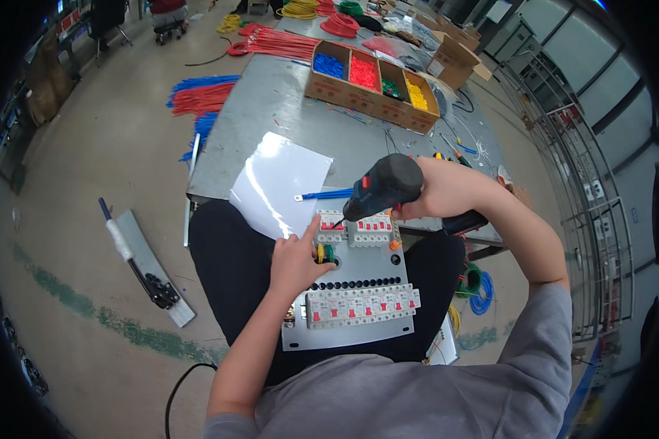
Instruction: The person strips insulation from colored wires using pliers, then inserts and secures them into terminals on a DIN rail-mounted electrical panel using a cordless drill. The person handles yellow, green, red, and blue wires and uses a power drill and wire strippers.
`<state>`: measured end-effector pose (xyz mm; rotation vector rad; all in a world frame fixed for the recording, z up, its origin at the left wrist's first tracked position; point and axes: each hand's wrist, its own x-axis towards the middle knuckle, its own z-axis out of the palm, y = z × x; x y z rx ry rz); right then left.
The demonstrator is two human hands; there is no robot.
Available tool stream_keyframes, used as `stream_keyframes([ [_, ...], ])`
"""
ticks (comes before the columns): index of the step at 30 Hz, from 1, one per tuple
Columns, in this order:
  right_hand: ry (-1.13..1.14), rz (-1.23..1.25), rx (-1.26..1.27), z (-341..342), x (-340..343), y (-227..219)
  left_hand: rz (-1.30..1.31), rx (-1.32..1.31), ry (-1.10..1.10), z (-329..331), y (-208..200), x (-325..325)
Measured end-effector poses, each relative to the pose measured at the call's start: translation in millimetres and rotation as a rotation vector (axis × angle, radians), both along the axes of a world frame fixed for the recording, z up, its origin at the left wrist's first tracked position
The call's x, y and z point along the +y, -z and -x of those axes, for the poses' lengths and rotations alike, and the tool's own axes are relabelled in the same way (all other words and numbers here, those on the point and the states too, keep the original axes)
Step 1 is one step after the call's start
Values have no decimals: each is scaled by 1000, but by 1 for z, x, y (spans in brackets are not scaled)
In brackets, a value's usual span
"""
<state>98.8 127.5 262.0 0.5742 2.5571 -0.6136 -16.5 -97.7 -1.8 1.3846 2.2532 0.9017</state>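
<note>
My right hand (pixel 436 192) is wrapped round a black cordless power screwdriver (pixel 384 186). Its bit slants down to the left, reaching a small white circuit breaker (pixel 332 228) with red switches. Another group of breakers (pixel 373 228) sits just right of it. Both groups are on a grey metal mounting plate (pixel 351 338) that rests across my thighs. My left hand (pixel 296 256) lies at the plate's left side, fingers apart, index fingertip against the breaker's left edge. Between its thumb and index finger are yellow and green ring-shaped parts (pixel 324 254). A longer breaker row (pixel 362 304) lines the near part of the plate.
A white sheet (pixel 282 183) and blue wires with a metal lug (pixel 326 194) lie at the table's near edge. Farther back on the metal table (pixel 252 102), a divided cardboard box (pixel 373 106) holds coloured small parts. Red cables (pixel 285 44) lie behind; a metal rack (pixel 578 161) stands right.
</note>
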Motion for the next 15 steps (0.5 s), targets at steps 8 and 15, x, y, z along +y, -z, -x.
stream_keyframes([
  [8, -44, 72, 29, 6, 5, 23, 8, -25, 6, 3, 2, 0],
  [15, -34, 40, -28, 12, 5, 39, -38, -25, 0, 3, 6, 0],
])
